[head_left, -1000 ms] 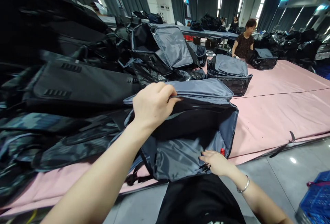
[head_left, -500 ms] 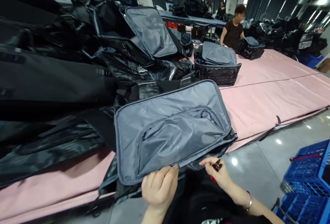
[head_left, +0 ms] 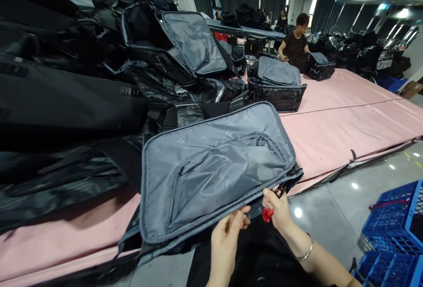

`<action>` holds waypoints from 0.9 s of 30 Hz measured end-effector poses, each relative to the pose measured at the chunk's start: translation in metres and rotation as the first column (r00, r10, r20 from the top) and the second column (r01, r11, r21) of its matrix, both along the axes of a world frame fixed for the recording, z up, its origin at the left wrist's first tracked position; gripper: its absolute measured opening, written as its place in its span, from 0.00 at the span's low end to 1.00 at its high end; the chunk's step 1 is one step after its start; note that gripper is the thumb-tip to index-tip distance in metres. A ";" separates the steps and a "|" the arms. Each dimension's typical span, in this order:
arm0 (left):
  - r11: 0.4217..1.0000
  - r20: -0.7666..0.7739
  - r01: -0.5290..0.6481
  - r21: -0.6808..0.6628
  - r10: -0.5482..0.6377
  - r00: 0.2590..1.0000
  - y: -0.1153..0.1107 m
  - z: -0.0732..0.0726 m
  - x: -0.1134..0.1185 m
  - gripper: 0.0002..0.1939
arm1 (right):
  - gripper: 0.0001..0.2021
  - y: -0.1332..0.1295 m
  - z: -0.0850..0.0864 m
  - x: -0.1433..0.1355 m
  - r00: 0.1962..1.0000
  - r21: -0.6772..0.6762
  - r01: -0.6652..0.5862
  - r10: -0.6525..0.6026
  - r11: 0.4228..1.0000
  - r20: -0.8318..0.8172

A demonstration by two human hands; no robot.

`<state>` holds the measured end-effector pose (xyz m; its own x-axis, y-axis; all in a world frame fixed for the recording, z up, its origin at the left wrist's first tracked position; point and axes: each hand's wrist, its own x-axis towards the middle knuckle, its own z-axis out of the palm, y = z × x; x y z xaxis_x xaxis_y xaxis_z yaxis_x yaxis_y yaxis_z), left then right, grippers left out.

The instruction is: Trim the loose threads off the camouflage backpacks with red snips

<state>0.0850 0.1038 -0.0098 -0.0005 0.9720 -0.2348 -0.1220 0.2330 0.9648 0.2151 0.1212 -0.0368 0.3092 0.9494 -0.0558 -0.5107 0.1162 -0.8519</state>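
Observation:
A bag (head_left: 218, 177) with a grey-blue printed lining lies in front of me, its lined lid facing up and a gathered pocket across the middle. At the lid's near edge, my left hand (head_left: 228, 229) is closed, thumb and fingers pinched together; what they hold is too small to make out. My right hand (head_left: 276, 205) is just to its right, by the bag's near right corner. Its fingers are wrapped round small thread snips (head_left: 280, 191), black at the tip. A red piece (head_left: 267, 214) shows below that fist.
Dark bags (head_left: 66, 97) are heaped on the left. Another open bag (head_left: 277, 95) stands farther along the pink-covered table (head_left: 330, 132). Beyond it a person (head_left: 295, 42) handles a bag. Blue plastic crates (head_left: 390, 221) stand on the floor at right.
My left hand has let go of the lid's edge and moved right, towards my right hand. The right hand's outstretched finger has curled in round the snips. The lid has shifted slightly left.

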 end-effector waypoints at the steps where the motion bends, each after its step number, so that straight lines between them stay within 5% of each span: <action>1: 0.998 0.096 -0.007 -0.066 0.013 0.995 0.004 0.003 0.004 0.24 | 0.22 -0.002 0.000 0.000 1.000 0.000 -0.004 0.004 1.000 -0.001; 8: 0.977 0.292 -0.060 -0.205 0.119 0.949 0.012 0.006 0.010 0.23 | 0.19 -0.009 -0.005 0.003 0.996 -0.057 -0.061 0.064 0.997 0.059; 12: 0.972 0.281 -0.064 -0.227 0.128 0.951 0.013 0.001 0.006 0.24 | 0.12 -0.026 -0.008 0.008 0.960 -0.135 -0.069 0.102 0.988 0.261; 20: 0.989 0.241 0.033 -0.146 0.004 0.971 0.012 0.002 0.011 0.26 | 0.11 -0.065 -0.003 0.023 0.750 -0.116 -0.078 0.135 0.990 0.647; 27: 0.997 0.038 -0.026 -0.067 0.028 0.999 0.016 0.006 0.018 0.21 | 0.11 -0.064 0.012 0.016 0.572 -0.007 0.034 -0.014 0.999 0.820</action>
<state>0.1029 0.1196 -0.0042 -0.0160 0.9539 -0.2997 -0.1661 0.2931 0.9415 0.2308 0.0567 -0.0247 0.2553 0.9426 0.2153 0.4104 0.0960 -0.9069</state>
